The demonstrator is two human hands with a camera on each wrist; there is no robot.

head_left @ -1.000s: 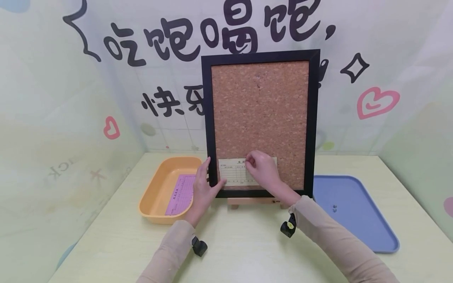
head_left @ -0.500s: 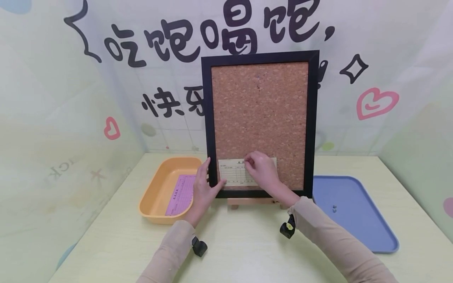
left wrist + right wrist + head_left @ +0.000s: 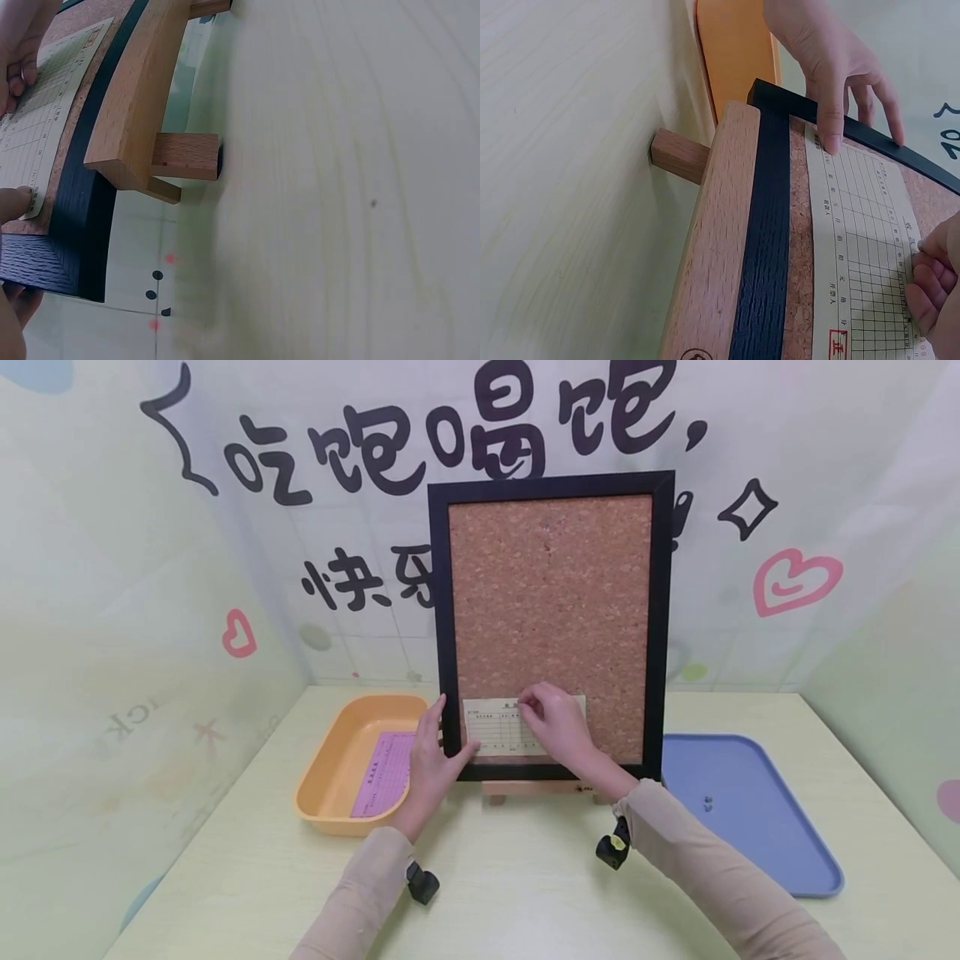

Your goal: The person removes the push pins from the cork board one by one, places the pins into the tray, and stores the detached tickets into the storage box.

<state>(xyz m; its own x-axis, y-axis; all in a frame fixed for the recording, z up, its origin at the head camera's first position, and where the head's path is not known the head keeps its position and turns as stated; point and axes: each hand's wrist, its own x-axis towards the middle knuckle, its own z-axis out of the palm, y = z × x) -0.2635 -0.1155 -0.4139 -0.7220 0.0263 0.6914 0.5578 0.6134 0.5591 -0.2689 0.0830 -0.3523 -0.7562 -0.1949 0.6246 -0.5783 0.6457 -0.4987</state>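
A framed cork board [image 3: 555, 602] stands upright with a pale printed form [image 3: 491, 727] against its lower part. My left hand [image 3: 432, 768] grips the board's left edge. Its thumb [image 3: 830, 124] presses the form's end, with the other fingers around the outside of the black frame. At the form's top edge, my right hand [image 3: 558, 722] has its thumb and curled fingers pinched together. A tiny grey tip, apparently a push pin [image 3: 921, 244], shows at those fingertips in the right wrist view; the rest of it is hidden.
Under the board is a wooden easel [image 3: 540, 787]. An orange tray [image 3: 318, 785] with purple printed slips [image 3: 386, 772] stands at the left. To the right lies a blue tray [image 3: 772, 827] holding a few tiny grey pieces [image 3: 708, 803]. A printed backdrop [image 3: 360, 652] rises behind.
Both hands keep their places on the board and form. The head view shifts very slightly; nothing else visibly moves.
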